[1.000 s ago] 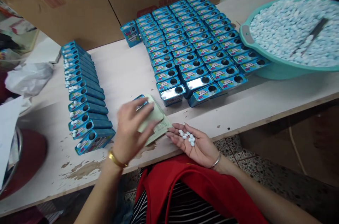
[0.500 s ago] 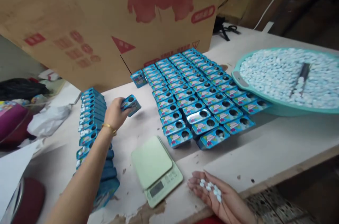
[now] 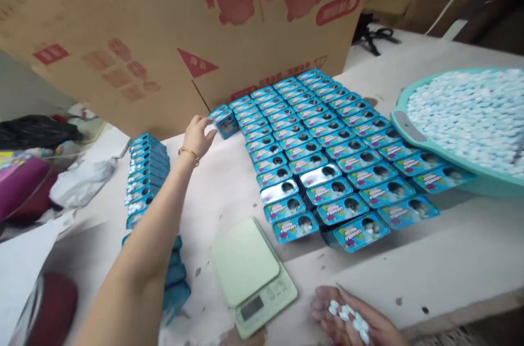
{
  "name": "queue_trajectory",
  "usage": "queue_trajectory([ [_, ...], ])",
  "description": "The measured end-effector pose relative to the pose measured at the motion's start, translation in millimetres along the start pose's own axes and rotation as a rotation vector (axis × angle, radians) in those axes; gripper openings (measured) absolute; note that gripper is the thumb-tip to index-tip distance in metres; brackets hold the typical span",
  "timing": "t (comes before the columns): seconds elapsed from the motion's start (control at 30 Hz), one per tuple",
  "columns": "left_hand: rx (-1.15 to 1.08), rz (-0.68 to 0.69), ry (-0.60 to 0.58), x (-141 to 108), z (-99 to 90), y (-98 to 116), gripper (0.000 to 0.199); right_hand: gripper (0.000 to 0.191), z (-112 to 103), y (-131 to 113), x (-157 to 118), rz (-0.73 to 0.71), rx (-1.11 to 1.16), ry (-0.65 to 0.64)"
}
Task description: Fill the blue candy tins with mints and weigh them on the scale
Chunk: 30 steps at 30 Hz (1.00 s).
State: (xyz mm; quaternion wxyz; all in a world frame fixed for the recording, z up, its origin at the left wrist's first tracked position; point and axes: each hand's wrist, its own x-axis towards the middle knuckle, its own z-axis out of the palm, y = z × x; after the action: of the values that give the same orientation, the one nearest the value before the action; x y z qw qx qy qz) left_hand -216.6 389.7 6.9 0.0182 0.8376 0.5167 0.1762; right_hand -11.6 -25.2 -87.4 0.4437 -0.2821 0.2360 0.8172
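My left hand (image 3: 198, 137) reaches to the back of the table, thumb and fingers apart, its fingertips beside a small blue box (image 3: 226, 123) that stands near the cardboard. My right hand (image 3: 341, 316) lies palm up at the front edge, fingers slightly curled under several pale candies (image 3: 347, 314). Rows of blue boxes with round openings (image 3: 311, 163) cover the middle of the table, and pale candies show in some openings. Another column of blue boxes (image 3: 158, 163) stands at the left, partly hidden by my left forearm.
A pale green scale (image 3: 245, 264) sits near the front. On the right is a teal basin (image 3: 409, 136) full of pale candies. A large cardboard box (image 3: 155, 13) rises behind the rows. Plastic bags (image 3: 82, 182) and a white sheet (image 3: 24, 269) lie at the left.
My left hand has moved back and right and let go of its blue box, which now stands beside the lone box near the cardboard. The view has shifted, and my right hand still bears candies.
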Motion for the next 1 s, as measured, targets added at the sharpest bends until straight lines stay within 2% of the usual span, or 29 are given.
queue_trajectory([
  [0.07, -0.023, 0.103, -0.017, -48.3, -30.4, 2.0, 0.029, 0.015, -2.0, 1.1, -5.0, -0.017, -0.013, 0.051],
  [0.13, -0.023, 0.178, -0.026, -111.1, -66.2, 7.9, 0.03, 0.015, -5.1, 2.0, -8.8, -0.023, -0.048, 0.076],
  [0.2, -0.013, 0.137, -0.052, -181.5, -100.2, 16.9, 0.028, 0.017, -8.1, 2.6, -11.1, -0.031, -0.091, 0.08],
  [0.27, 0.002, 0.084, -0.053, -251.5, -124.1, 24.9, 0.024, 0.017, -9.5, 3.3, -12.4, -0.046, -0.132, 0.072],
  [0.3, 0.038, 0.064, -0.052, -283.9, -130.4, 27.1, 0.022, 0.016, -9.2, 4.1, -12.9, -0.05, -0.151, 0.069],
  [0.37, 0.149, 0.039, -0.058, -339.1, -131.2, 27.8, 0.024, 0.014, -6.8, 6.8, -14.0, -0.056, -0.187, 0.062],
  [0.47, 0.315, -0.009, -0.079, -390.3, -112.3, 24.8, 0.031, 0.013, -0.2, 14.9, -16.9, -0.056, -0.245, 0.049],
  [0.53, 0.389, -0.03, -0.042, -402.2, -98.6, 26.9, 0.022, 0.014, 3.6, 22.1, -20.3, -0.055, -0.28, 0.036],
  [0.6, 0.409, -0.028, 0.016, -399.3, -93.0, 36.1, 0.01, 0.016, 5.3, 28.9, -24.6, -0.054, -0.303, 0.017],
  [0.77, 0.184, 0.047, 0.06, -354.7, -110.8, 85.2, 0.011, 0.018, 2.1, 37.0, -34.8, -0.085, -0.307, -0.026],
  [0.87, 0.083, 0.111, 0.003, -320.3, -112.6, 114.9, 0.017, 0.019, -0.5, 37.7, -38.5, -0.117, -0.297, -0.043],
  [1.0, 0.105, 0.19, -0.196, -283.2, -87.9, 134.0, 0.023, 0.02, -4.6, 38.3, -42.4, -0.118, -0.294, -0.093],
])
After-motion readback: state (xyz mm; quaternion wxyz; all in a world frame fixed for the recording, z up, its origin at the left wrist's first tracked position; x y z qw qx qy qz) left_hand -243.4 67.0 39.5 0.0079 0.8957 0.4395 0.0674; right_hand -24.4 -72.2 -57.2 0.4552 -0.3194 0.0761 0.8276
